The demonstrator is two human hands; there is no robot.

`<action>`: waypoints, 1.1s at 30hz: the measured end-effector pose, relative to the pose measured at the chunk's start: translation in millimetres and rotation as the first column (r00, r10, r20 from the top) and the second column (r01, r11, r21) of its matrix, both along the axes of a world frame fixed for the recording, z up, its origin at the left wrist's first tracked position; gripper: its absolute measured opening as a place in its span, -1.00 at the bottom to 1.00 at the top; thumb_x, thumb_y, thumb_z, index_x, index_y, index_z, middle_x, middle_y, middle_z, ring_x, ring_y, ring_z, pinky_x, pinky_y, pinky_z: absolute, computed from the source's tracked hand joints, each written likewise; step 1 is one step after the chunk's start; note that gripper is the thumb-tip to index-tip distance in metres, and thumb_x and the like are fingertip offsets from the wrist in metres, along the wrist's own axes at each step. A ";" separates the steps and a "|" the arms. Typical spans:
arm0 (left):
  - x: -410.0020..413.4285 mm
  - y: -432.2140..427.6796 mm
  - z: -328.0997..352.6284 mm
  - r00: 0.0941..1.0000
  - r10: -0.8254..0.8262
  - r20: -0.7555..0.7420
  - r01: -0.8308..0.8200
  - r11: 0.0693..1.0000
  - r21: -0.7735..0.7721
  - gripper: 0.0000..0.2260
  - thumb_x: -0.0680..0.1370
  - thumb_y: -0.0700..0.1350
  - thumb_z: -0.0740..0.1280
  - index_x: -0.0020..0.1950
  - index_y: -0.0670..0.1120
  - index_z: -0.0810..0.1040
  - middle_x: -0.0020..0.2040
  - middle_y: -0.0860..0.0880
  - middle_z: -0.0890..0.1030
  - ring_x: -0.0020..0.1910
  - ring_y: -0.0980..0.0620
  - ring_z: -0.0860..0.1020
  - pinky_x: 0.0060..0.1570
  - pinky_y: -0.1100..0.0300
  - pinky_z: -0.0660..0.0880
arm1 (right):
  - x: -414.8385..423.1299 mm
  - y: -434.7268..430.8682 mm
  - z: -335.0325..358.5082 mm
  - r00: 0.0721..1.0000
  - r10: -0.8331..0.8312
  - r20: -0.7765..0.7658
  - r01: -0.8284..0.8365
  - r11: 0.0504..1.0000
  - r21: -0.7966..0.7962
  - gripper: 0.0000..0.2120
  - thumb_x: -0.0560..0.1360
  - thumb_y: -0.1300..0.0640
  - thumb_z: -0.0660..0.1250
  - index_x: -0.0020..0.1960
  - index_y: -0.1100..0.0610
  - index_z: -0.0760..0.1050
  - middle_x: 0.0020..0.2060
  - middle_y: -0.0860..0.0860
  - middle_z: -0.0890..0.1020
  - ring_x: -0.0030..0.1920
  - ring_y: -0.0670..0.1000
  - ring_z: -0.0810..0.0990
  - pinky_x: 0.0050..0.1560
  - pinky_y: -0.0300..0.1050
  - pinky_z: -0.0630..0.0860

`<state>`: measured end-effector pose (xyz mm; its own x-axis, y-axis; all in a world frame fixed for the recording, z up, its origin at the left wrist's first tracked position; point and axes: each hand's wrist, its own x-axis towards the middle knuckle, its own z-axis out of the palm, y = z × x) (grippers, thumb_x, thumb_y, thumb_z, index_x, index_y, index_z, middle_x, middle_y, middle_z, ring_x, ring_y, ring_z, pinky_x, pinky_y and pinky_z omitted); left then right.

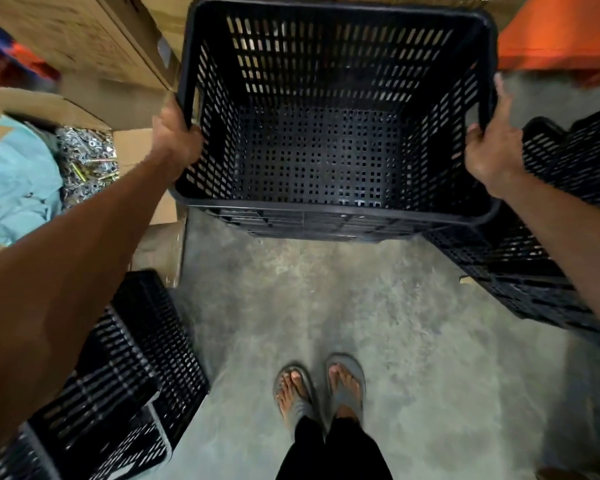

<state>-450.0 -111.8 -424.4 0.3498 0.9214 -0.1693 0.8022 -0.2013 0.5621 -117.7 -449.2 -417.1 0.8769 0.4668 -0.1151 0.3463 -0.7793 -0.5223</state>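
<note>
A black perforated plastic crate (336, 216) is held in front of me above a concrete floor, its inside empty. My left hand (175, 136) grips the crate's left rim, fingers curled over the edge. On the opposite rim my right hand (492, 143) holds on, with the index finger stretched along the rim and the other fingers curled round it.
More black crates lie at the lower left (125, 382) and at the right (541, 244). An open cardboard box (84, 157) of metal screws and teal cloth stands at the left. Large cartons (94, 39) and an orange object (561, 32) sit behind. My sandalled feet (319, 386) stand on the floor.
</note>
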 end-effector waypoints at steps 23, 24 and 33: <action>-28.3 -70.2 28.1 0.990 0.118 -0.074 -0.113 0.991 0.068 -0.67 0.58 -0.14 0.24 0.35 -0.11 0.42 0.20 -0.20 0.57 0.15 -0.17 0.57 0.07 0.05 0.53 | -39.6 -34.1 -1.9 0.989 -0.113 0.091 0.114 0.993 -0.009 -0.34 0.59 0.17 0.16 0.56 -0.22 -0.02 0.00 0.30 0.59 0.09 0.28 0.53 0.29 0.01 0.44; -25.8 -69.0 29.6 0.990 0.110 -0.082 -0.104 0.992 0.077 -0.67 0.58 -0.13 0.24 0.35 -0.11 0.41 0.20 -0.19 0.57 0.15 -0.16 0.57 0.06 0.08 0.53 | -35.8 -34.0 -3.0 0.989 -0.100 0.109 0.101 0.995 -0.001 -0.34 0.58 0.18 0.16 0.56 -0.21 -0.01 0.01 0.29 0.61 0.09 0.27 0.54 0.30 0.00 0.44; -26.5 -78.3 31.1 0.988 0.112 -0.102 -0.105 0.992 0.076 -0.64 0.60 -0.11 0.22 0.40 -0.13 0.37 0.25 -0.16 0.55 0.19 -0.13 0.55 0.10 0.12 0.53 | -35.5 -33.3 -5.6 0.992 -0.071 0.106 0.075 0.997 -0.032 -0.35 0.60 0.16 0.13 0.56 -0.22 -0.05 -0.02 0.32 0.58 0.09 0.31 0.50 0.29 0.03 0.45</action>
<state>-476.6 -190.2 -393.2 0.2303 0.9638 -0.1341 0.8759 -0.1453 0.4601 -153.2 -482.4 -422.7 0.9164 0.3987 -0.0361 0.3394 -0.8218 -0.4577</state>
